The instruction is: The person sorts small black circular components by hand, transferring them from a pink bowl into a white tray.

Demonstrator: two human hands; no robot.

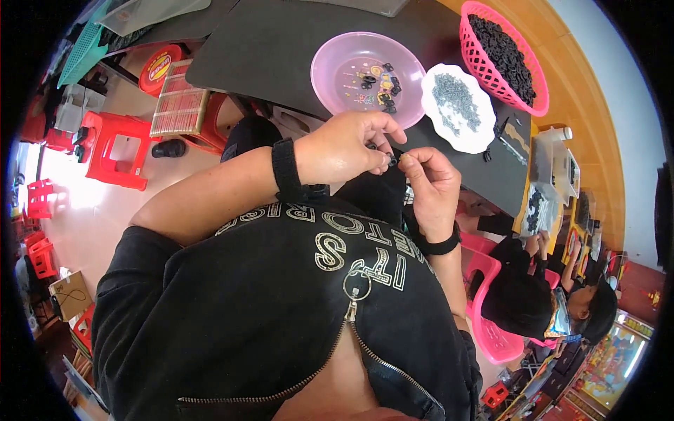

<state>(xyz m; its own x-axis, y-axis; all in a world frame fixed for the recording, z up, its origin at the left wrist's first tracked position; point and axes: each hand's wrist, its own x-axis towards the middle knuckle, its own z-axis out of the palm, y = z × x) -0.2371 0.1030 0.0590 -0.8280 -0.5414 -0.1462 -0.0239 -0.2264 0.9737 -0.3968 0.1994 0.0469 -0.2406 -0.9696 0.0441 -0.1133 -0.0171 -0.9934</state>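
Note:
My left hand (344, 146) is closed around a small black part (393, 158), which shows at its fingertips in front of my chest. Thumb and forefinger of my right hand (433, 184) are pinched together right beside that part; whatever lies between them is too small to make out. Just beyond my hands, on the dark table, is a translucent pink basin (324, 67) with several small black pieces (388, 87) in it. A white scalloped plate (472, 144) to its right carries a heap of tiny grey metal-looking pieces (456, 99).
A pink lattice basket (472, 57) full of black parts (500, 56) stands at the far right of the dark table (270, 59). Red stools (116, 144) and a bamboo-topped seat (179, 105) are on the left. Other people (523, 302) sit at the right near a pink chair (491, 337).

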